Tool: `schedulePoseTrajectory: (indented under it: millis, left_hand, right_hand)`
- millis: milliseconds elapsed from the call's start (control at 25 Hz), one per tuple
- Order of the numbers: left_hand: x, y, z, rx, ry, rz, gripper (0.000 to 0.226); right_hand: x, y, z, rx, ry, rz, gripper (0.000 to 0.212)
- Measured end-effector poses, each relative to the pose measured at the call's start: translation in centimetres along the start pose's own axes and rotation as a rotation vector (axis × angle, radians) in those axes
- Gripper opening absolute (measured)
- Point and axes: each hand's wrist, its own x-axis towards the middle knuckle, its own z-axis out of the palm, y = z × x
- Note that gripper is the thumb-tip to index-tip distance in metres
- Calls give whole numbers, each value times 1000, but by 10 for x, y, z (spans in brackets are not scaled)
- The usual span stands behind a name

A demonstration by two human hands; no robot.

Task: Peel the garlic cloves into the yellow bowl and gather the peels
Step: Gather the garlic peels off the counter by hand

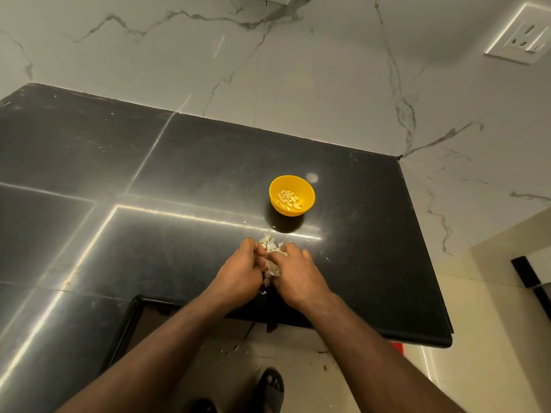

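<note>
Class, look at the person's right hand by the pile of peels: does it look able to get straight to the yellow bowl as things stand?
Probably yes. The yellow bowl stands just beyond the right hand, with only bare black counter between them. However, that hand is curled on the garlic peels.

Both hands [241,268] [295,272] together, fingers curled

Bare black counter [89,162] wide to the left; yellow bowl [292,195] just beyond the peels [269,244].
</note>
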Motion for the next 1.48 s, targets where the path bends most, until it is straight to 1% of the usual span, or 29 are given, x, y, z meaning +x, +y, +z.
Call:
schedulePoseTrajectory:
  millis: [120, 200, 360, 480, 560, 640, 680, 720, 800, 840, 880, 920, 960, 1040, 1160, 1240, 1360, 1480]
  left_hand:
    - [-4, -4, -3, -52, 45, 10, 39]
    - [-6, -7, -5, -94, 87, -1, 36]
    - [-10, -10, -7, -214, 180, -50, 27]
    - [-10, -5, -8, -485, 245, -117, 17]
    - [-11, 5, -8, -703, 258, -134, 12]
    - [-8, 18, -5, -911, 255, -182, 14]
    - [-5, 24, -3, -1023, 233, -225, 20]
    - [-3, 30, -1, -1138, 177, -277, 27]
    - [-3, 40, 0, -1307, -56, -380, 44]
    - [-4, 43, 0, -1364, -180, -402, 50]
    - [-5, 45, 2, -1421, -271, -396, 54]
    - [-4, 45, 3, -1475, -318, -379, 53]
    - [-2, 45, 4, -1521, -337, -364, 49]
    - [4, 42, 5, -1591, -324, -365, 41]
    - [14, 37, 7, -1643, -321, -367, 48]
    - [17, 35, 10, -1668, -313, -361, 48]
    - [17, 36, 10, -1677, -290, -319, 41]
    - [17, 35, 10, -1646, -240, -301, 42]
  right_hand:
    - [2, -1, -3, -17, 37, -25, 38]
    - [4, -2, -7, -55, 40, -36, 36]
    - [8, -4, -15, -90, 12, -8, 42]
    - [8, -3, -27, -9, 13, 42, 47]
    - [3, -4, -43, 53, 53, 64, 43]
    - [-5, -8, -62, 98, 114, 29, 36]
    - [-9, -12, -70, 135, 149, 1, 32]
    - [-15, -17, -78, 189, 181, -29, 29]
    - [-26, -30, -87, 316, 217, -84, 28]
    - [-28, -35, -88, 347, 222, -107, 30]
    - [-29, -38, -86, 344, 221, -127, 31]
    - [-29, -40, -84, 311, 214, -146, 33]
    - [-28, -40, -80, 260, 206, -164, 35]
    - [-25, -36, -73, 164, 200, -208, 39]
    - [-22, -32, -61, 19, 196, -281, 40]
    - [-19, -30, -56, -35, 202, -307, 43]
    - [-22, -28, -67, 23, 217, -331, 45]
    - [-27, -21, -80, 130, 177, -330, 50]
